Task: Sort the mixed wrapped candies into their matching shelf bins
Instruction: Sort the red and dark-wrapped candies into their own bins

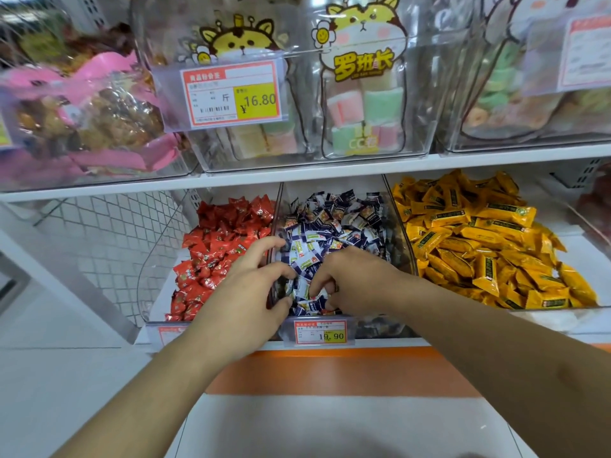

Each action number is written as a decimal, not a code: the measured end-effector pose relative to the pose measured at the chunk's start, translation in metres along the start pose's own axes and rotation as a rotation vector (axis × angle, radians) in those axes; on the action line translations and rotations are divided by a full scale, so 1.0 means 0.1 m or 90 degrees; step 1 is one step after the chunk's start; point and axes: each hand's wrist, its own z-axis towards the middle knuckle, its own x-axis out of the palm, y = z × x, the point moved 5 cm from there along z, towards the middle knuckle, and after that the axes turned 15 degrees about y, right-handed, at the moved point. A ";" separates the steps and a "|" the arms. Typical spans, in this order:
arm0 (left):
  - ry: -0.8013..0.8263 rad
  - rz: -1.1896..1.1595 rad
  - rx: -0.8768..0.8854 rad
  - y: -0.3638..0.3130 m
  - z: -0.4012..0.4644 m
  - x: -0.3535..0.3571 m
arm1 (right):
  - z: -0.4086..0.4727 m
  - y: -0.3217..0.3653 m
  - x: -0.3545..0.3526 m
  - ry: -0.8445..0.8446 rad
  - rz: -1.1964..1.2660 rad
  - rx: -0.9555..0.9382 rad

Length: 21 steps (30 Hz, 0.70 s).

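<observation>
**Both hands in the middle candy bin**

Your right hand reaches into the front of the middle bin, fingers curled down into the blue-and-white wrapped candies. That grip looks closed around one or more of those wrappers near the front wall, though the exact piece it pinches is hidden under the fingers. Your left hand sits just beside it, straddling the clear divider between the left and middle bins. Its fingers are bent and spread, with the thumb and forefinger tips touching the blue-and-white pile; you cannot tell whether this grip has a candy in it.

The blue-and-white candies fill the middle bin to a heap. To its left, the red wrapped candies lie in their own bin, partly under your left wrist. To the right, the yellow wrapped candies are piled high in the third bin, well apart from both hands.

A price tag reading 19.90 hangs on the front of the middle bin, just below your hands. Beneath it runs an orange shelf edge.

On the upper shelf, clear tubs hold pastel marshmallow packs, with a 16.80 price label on the front.
</observation>
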 end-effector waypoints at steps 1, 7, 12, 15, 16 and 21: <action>-0.001 0.001 0.000 -0.01 0.00 0.00 | 0.01 -0.01 0.01 -0.002 0.018 -0.002; -0.001 0.010 -0.008 -0.02 -0.01 0.01 | 0.04 -0.05 0.03 -0.012 0.008 0.005; 0.004 0.011 -0.013 -0.04 -0.02 0.00 | 0.03 -0.06 0.02 -0.009 -0.001 0.005; 0.002 0.009 -0.010 -0.04 -0.02 0.01 | 0.00 -0.05 0.00 -0.020 0.002 0.001; 0.002 0.008 -0.008 -0.04 -0.02 0.01 | -0.02 -0.05 -0.02 -0.028 0.005 -0.001; -0.004 0.007 -0.001 -0.02 0.00 0.01 | -0.08 -0.07 -0.15 -0.066 0.076 -0.012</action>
